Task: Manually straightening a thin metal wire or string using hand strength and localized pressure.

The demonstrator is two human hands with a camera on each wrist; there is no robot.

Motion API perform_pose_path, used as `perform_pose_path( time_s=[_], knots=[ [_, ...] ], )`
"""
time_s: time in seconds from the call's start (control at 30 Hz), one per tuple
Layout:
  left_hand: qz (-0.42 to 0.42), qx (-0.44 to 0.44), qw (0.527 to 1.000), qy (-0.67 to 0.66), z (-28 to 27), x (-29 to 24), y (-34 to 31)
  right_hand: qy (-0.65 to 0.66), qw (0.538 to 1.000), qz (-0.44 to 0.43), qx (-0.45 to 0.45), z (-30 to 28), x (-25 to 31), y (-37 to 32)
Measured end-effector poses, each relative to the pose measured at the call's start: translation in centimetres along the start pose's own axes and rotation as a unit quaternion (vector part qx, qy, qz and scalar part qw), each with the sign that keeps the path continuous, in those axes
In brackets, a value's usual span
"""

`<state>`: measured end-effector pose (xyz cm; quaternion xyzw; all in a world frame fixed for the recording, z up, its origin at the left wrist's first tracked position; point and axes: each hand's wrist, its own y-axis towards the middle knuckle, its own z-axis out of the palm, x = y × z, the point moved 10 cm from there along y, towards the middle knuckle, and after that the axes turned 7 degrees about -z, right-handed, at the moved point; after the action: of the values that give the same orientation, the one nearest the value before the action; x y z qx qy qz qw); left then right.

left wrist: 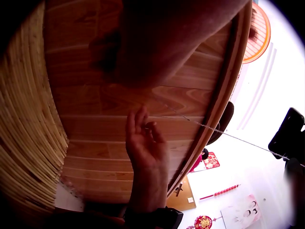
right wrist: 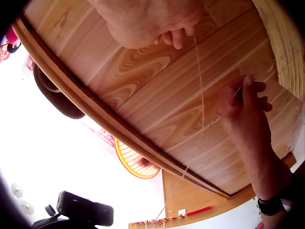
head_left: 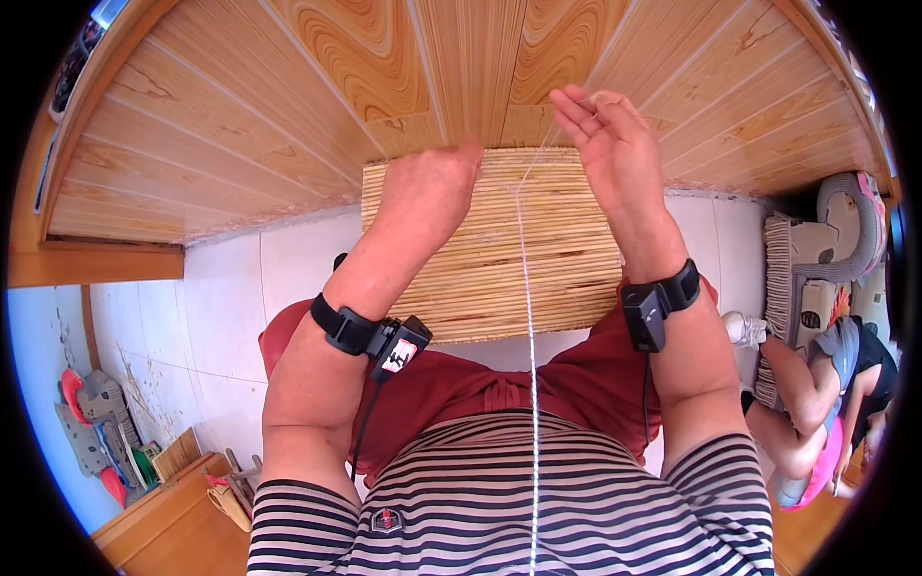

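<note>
A thin white twisted cord [head_left: 528, 288] runs up from the striped shirt to a fork above the reed mat. One strand leads from the fork to the right hand [head_left: 615, 144], raised palm-up with bent fingers holding it. The left hand [head_left: 432, 190] is curled above the mat's far left part; in the right wrist view the left hand [right wrist: 245, 112] pinches the other strand of the cord [right wrist: 200, 90] between thumb and finger. In the left wrist view the near hand [left wrist: 152, 47] is dark and its fingertips are hidden, while the right hand [left wrist: 148, 148] shows beyond.
The reed mat [head_left: 490, 259] lies over the person's knees, against a wood-panelled surface [head_left: 288, 106]. At the right, another person [head_left: 816, 394] sits beside a cushioned chair [head_left: 845, 230]. Tools and boards [head_left: 106, 422] stand at lower left. Black cameras are strapped to both wrists.
</note>
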<state>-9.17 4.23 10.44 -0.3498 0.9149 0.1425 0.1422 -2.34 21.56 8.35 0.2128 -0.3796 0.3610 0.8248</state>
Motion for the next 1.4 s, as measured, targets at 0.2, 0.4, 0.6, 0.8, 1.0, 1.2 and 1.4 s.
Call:
perform_pose_path(
  time_s=[0.2, 0.4, 0.6, 0.8, 1.0, 1.2, 1.4],
  knots=[
    [0.005, 0.051, 0.998, 0.04, 1.9, 1.0, -0.2, 0.009, 1.0, -0.003, 0.002, 0.3, 0.0, -0.2],
    [-0.01, 0.077, 0.995, 0.06, 2.4, 1.2, -0.1, 0.003, 1.0, 0.009, 0.013, 0.4, -0.3, -0.3],
    [-0.023, 0.084, 0.995, 0.052, 2.4, 1.2, 0.0, -0.034, 0.997, 0.05, 0.037, 0.8, -1.4, -0.8],
    [-0.033, 0.089, 0.994, 0.047, 2.5, 1.6, 0.1, -0.057, 0.996, 0.055, 0.05, 1.3, -1.8, -1.0],
    [-0.045, 0.073, 0.995, 0.054, 1.8, 1.6, 0.2, -0.079, 0.992, 0.068, 0.076, 2.1, -2.4, -1.4],
    [-0.036, 0.079, 0.996, 0.018, 1.8, 0.4, -0.1, -0.099, 0.988, 0.078, 0.09, 2.4, -2.8, -1.7],
    [-0.002, 0.123, 0.992, -0.008, 3.2, -0.8, -0.7, -0.107, 0.987, 0.084, 0.091, 2.4, -3.0, -1.9]
  ],
)
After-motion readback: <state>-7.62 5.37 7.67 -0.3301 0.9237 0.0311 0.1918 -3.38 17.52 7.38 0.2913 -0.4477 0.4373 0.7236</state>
